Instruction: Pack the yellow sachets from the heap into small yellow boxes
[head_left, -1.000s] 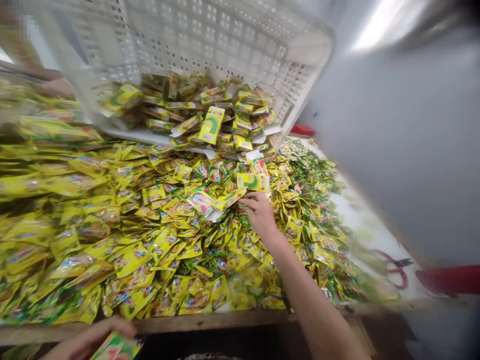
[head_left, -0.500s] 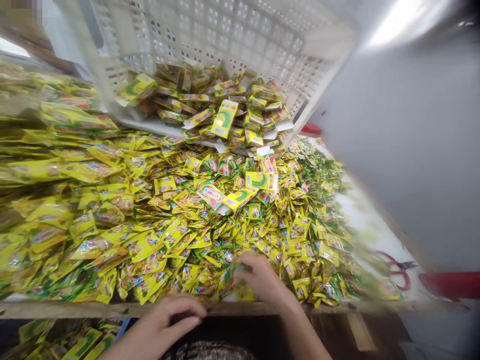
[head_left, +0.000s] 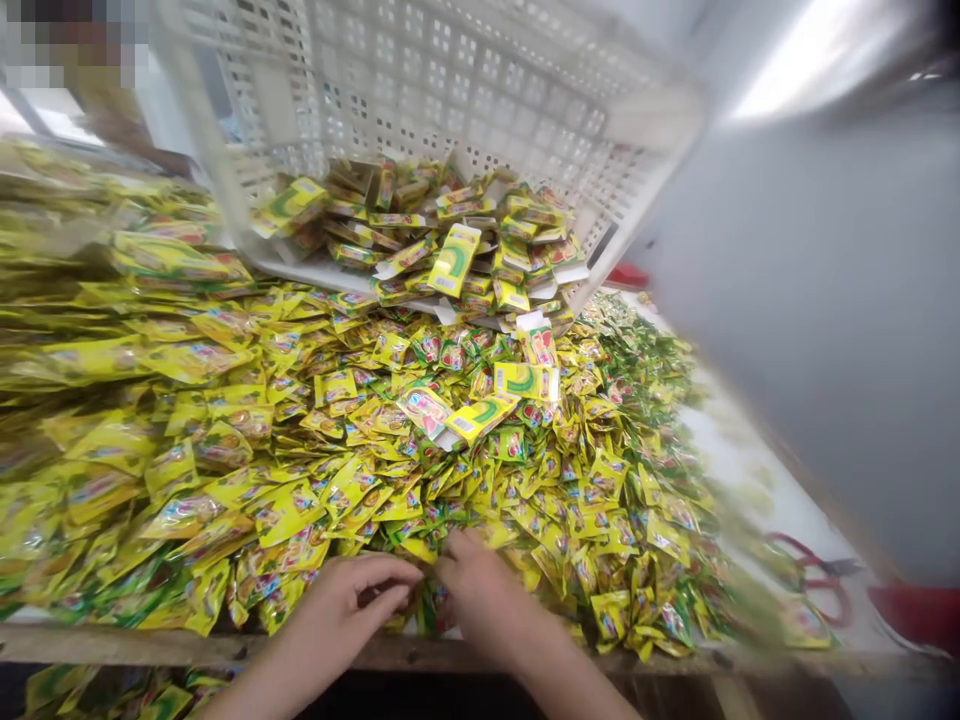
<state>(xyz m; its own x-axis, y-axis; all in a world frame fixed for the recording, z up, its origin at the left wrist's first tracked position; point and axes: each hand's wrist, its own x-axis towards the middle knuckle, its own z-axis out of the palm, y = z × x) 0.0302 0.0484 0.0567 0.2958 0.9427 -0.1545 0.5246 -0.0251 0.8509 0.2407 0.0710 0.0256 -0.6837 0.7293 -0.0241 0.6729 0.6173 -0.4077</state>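
A deep heap of small yellow and green sachets (head_left: 315,440) covers the table. Both my hands rest at its near edge, fingertips meeting. My left hand (head_left: 341,605) has its fingers curled down onto sachets there. Just to its right, my right hand (head_left: 480,595) is closed with the fingers pressed into the same spot of the heap. What either hand grips is hidden under the fingers. A tilted white plastic crate (head_left: 420,90) at the back spills flat yellow cartons (head_left: 454,255) onto the heap.
The wooden table edge (head_left: 120,645) runs along the front, with more sachets (head_left: 97,690) below it at the left. Red-handled scissors (head_left: 814,575) lie on the white tabletop at the right. A grey wall (head_left: 825,300) stands close on the right.
My right hand drew back from the cartons in the middle of the heap to its near edge. My left hand came up from below the table edge to meet it.
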